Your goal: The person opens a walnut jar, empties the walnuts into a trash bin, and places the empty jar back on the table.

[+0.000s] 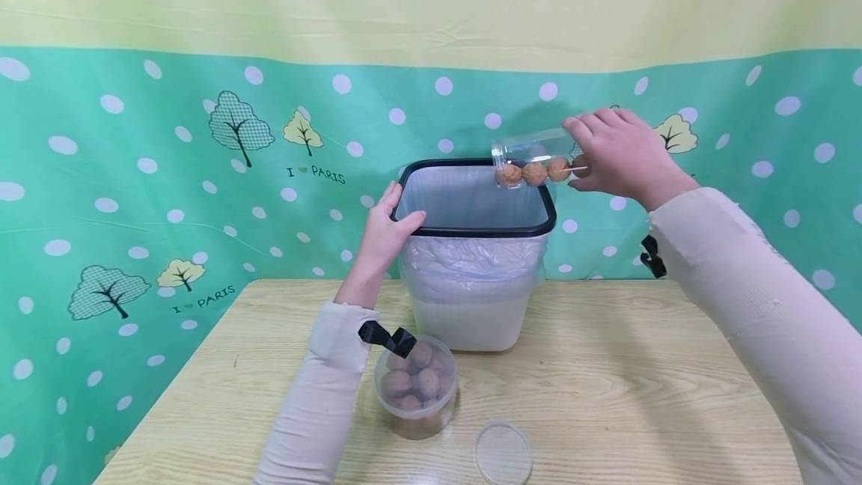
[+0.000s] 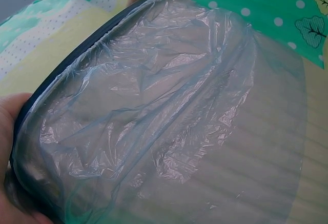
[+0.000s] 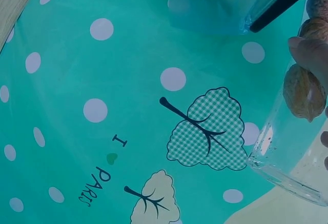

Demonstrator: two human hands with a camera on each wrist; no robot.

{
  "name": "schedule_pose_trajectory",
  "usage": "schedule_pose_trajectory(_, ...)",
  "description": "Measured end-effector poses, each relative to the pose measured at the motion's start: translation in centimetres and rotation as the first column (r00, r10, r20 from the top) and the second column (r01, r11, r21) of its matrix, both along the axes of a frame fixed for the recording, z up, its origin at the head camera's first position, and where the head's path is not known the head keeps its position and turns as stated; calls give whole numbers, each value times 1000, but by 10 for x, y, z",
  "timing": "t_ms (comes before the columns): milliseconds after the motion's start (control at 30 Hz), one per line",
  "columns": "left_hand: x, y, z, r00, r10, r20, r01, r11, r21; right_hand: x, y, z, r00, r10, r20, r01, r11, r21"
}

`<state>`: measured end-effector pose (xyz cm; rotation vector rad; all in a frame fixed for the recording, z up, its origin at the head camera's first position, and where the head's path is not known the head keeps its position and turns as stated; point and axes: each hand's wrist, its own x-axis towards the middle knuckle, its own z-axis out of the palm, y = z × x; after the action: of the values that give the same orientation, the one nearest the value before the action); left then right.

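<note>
A white trash bin (image 1: 465, 326) with a black rim and a bluish plastic liner (image 1: 474, 266) stands at the back of the table. My left hand (image 1: 384, 234) grips the rim's left side, also seen at the edge of the left wrist view. Over the bin's right rim, my right hand (image 1: 622, 152) holds a clear jar (image 1: 539, 147) by its base end, lying nearly level with its mouth pointing left. Several walnuts (image 1: 535, 173) lie in a row along the jar's lower side, the foremost at the mouth. The right wrist view shows one walnut (image 3: 304, 92) through the jar's wall.
Near my left forearm stands a round lidded container (image 1: 416, 403) full of brown walnut-like balls. A clear round lid (image 1: 503, 453) lies on the wooden table (image 1: 626, 395) at the front. A green dotted curtain (image 1: 283, 223) hangs right behind the bin.
</note>
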<state>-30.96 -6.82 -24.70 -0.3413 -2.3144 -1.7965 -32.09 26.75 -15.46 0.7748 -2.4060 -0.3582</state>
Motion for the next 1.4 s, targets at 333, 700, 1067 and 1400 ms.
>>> schedule_pose_trajectory(333,-1,-1,-1,1000,-3,0,3,1000,3,-2,1,-1,999,29,-17,-28,1000,13)
schedule_pose_trajectory(700,-2,0,0,1000,-12,2,12,1000,5,-5,1,1,997,69,-33,-68,997,36)
schedule_pose_trajectory(1067,-1,-1,1,1000,-9,13,9,1000,-6,-7,-7,2,994,110,-14,-110,994,24)
schedule_pose_trajectory(1400,-2,-1,0,1000,-22,15,22,1000,1,-6,-5,-2,995,100,-14,-100,995,17)
